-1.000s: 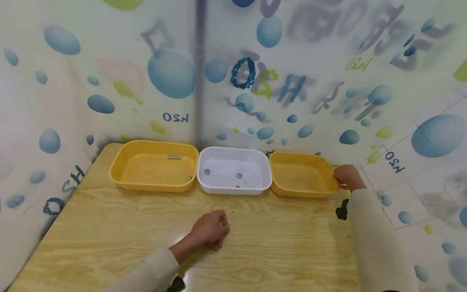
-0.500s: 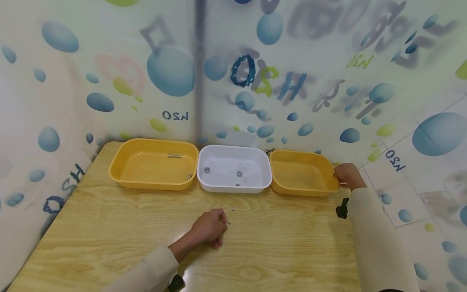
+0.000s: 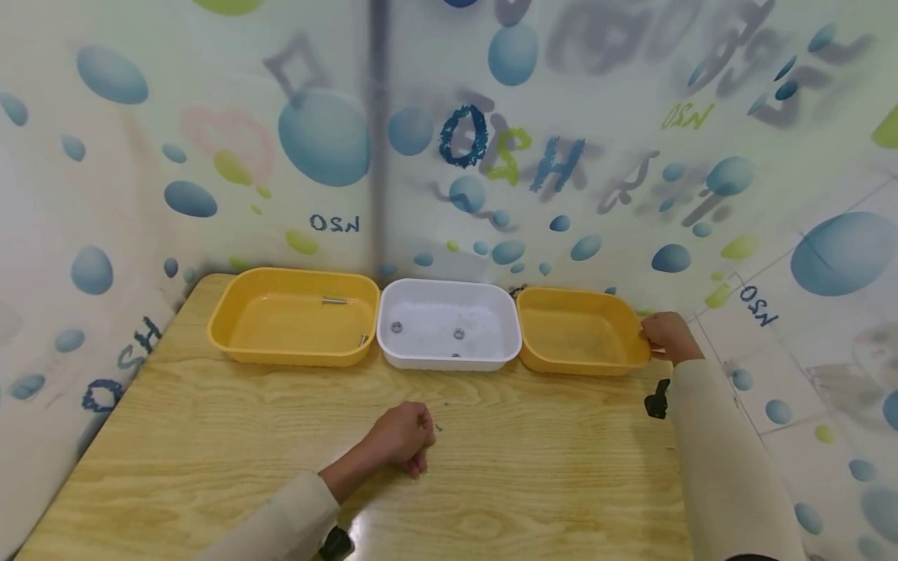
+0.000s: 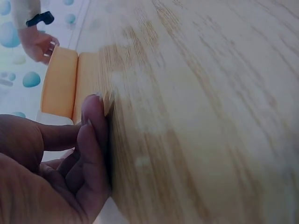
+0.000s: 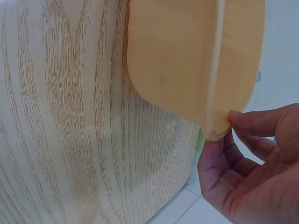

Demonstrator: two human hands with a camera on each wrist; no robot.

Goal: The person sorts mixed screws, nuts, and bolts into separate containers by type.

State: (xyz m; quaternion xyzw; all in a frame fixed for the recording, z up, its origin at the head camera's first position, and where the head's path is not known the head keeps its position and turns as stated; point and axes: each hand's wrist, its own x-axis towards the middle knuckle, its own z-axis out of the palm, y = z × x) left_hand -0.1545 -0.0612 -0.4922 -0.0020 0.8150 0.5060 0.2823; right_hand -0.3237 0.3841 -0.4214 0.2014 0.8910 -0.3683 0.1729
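Note:
My left hand [image 3: 419, 436] rests on the wooden table [image 3: 210, 444] in front of the trays, fingers curled with their tips against the wood [image 4: 93, 122]. A tiny metal piece [image 3: 438, 427] lies just right of those fingertips; I cannot see anything inside the hand. My right hand [image 3: 652, 336] pinches the right end of the rim of the right yellow tray [image 3: 582, 369], thumb on top and fingers beneath [image 5: 233, 135]. That tray [image 5: 177, 60] looks empty.
Three trays line the table's far edge: a left yellow tray [image 3: 281, 360] with two bolts [image 3: 334, 301], a white middle tray [image 3: 449, 363] with small nuts [image 3: 459, 333], and the right yellow one. Patterned walls close in behind and on both sides.

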